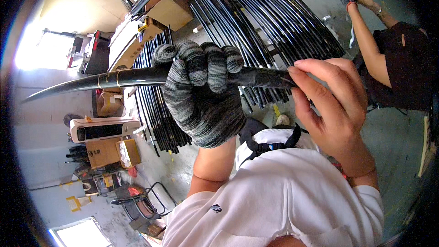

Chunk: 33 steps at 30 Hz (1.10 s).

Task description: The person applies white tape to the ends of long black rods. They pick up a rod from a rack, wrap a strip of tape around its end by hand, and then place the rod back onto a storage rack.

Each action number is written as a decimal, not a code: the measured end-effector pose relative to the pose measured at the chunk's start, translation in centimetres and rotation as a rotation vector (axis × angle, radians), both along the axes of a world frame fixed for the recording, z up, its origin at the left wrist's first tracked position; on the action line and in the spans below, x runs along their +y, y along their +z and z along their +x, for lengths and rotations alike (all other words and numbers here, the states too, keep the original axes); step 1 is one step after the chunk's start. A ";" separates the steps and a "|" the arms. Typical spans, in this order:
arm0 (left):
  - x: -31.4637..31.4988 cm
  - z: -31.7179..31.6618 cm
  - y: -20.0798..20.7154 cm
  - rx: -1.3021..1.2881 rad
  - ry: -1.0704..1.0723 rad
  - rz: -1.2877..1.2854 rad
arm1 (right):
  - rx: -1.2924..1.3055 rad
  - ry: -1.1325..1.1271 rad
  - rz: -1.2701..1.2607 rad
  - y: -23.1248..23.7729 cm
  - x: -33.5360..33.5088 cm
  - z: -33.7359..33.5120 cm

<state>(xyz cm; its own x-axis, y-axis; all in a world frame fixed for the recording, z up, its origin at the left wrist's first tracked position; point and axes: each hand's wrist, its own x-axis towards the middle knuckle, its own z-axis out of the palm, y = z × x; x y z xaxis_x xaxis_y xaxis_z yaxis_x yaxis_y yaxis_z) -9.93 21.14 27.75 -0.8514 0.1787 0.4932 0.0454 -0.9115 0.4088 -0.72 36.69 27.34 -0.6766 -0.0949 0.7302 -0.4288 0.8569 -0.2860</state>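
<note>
A long, glossy black rod [137, 77] with thin gold rings stretches across in front of my chest, its far left part narrowing as it runs away. My left hand [203, 96], in a grey-and-black striped knit glove, is closed in a fist around the rod. My bare right hand [336, 105] pinches the rod's right end between thumb and fingertips. That end looks darker and duller than the rest, and the fingers partly cover its tip.
Many similar black rods [279, 18] lie side by side on supports beyond my hands. Cardboard boxes [171, 11] stand behind them at the left. A white appliance [103, 129] and a black-framed chair [146, 201] are at the left. At right, a co-worker [402, 64] holds something pale.
</note>
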 end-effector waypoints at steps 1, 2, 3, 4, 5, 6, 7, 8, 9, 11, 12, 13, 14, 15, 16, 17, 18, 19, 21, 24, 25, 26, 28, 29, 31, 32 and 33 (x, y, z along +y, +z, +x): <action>0.0 0.1 0.0 0.002 0.002 -0.010 | 0.013 -0.003 0.017 -0.2 0.0 -0.1; -0.2 0.2 -0.1 0.005 0.006 -0.020 | 0.027 -0.006 0.036 -0.5 0.1 0.0; -0.3 0.3 -0.1 0.008 0.010 -0.031 | 0.035 -0.015 0.063 -0.5 -0.1 0.1; -0.2 0.5 0.0 -0.020 0.028 -0.029 | 0.043 -0.025 0.089 -0.5 -0.2 0.2; -0.2 0.7 -0.1 -0.030 0.047 -0.027 | 0.045 -0.038 0.124 0.0 -0.5 0.4; -0.3 0.8 -0.1 -0.040 0.066 -0.025 | 0.053 -0.047 0.157 0.0 -0.7 0.6; -0.4 1.0 -0.2 -0.050 0.085 -0.023 | 0.062 -0.055 0.190 0.1 -0.9 0.6; -0.4 1.0 -0.4 -0.070 0.084 -0.011 | 0.077 -0.060 0.222 -0.2 -1.0 0.7; -0.5 1.1 -0.4 -0.061 0.092 -0.031 | 0.108 -0.057 0.231 -0.5 -1.0 0.6; -0.7 1.2 -0.5 -0.042 0.107 -0.070 | 0.187 -0.043 0.228 -1.0 -0.9 0.0; -0.8 1.3 -0.4 -0.054 0.111 -0.057 | 0.222 -0.043 0.222 -1.1 -1.0 -0.1; -0.7 1.5 -0.4 -0.066 0.116 -0.043 | 0.256 -0.043 0.215 -1.3 -1.0 -0.3; -0.8 1.6 -0.3 -0.077 0.121 -0.029 | 0.277 -0.053 0.215 -1.3 -1.2 -0.3; -0.8 1.7 -0.2 -0.056 0.133 -0.038 | 0.268 -0.050 0.187 -1.1 -1.5 -0.1; -0.8 1.7 -0.2 -0.035 0.146 -0.047 | 0.258 -0.047 0.160 -1.1 -1.7 0.1; -0.8 1.7 -0.2 -0.014 0.158 -0.056 | 0.218 -0.031 0.106 -1.0 -2.4 0.7; -0.8 1.6 -0.2 -0.041 0.156 -0.013 | 0.215 -0.024 0.077 -0.9 -2.7 0.8; -0.7 1.5 -0.3 -0.069 0.154 0.030 | 0.212 -0.018 0.048 -0.9 -3.0 0.9; -0.6 1.3 -0.4 -0.105 0.149 0.085 | 0.269 -0.030 0.055 -1.8 -3.5 0.7; -3.0 2.1 0.4 -0.150 0.117 0.122 | 0.336 -0.005 0.082 -2.8 -4.6 1.6; -2.7 1.4 -0.1 -0.186 0.041 0.139 | 0.335 -0.036 0.111 -4.1 -3.5 1.7; -2.2 0.8 -0.8 -0.226 -0.032 0.150 | 0.317 -0.064 0.137 -5.4 -2.3 1.6; -2.3 0.7 -1.3 -0.278 -0.115 0.170 | 0.280 -0.103 0.172 -5.9 -0.4 1.0; -2.2 0.9 -1.7 -0.244 -0.076 0.068 | 0.258 -0.153 0.206 -5.1 0.4 0.4; -2.0 1.6 -1.9 -0.328 -0.200 0.139 | 0.209 -0.104 0.099 -3.0 0.9 -0.3; -1.3 2.0 -1.2 -0.407 -0.147 0.072 | 0.234 -0.071 0.066 -2.2 1.1 -0.7; -0.9 2.1 -1.3 -0.401 -0.080 0.046 | 0.223 -0.002 -0.011 -1.6 1.0 -0.8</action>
<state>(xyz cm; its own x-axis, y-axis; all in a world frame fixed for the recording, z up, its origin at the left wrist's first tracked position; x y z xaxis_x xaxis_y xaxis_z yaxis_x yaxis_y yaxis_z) -7.87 20.26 26.44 -0.9622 0.2371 0.1342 -0.1805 -0.9236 0.3382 -1.52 37.71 25.75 -0.4987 -0.0852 0.8626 -0.4810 0.8550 -0.1937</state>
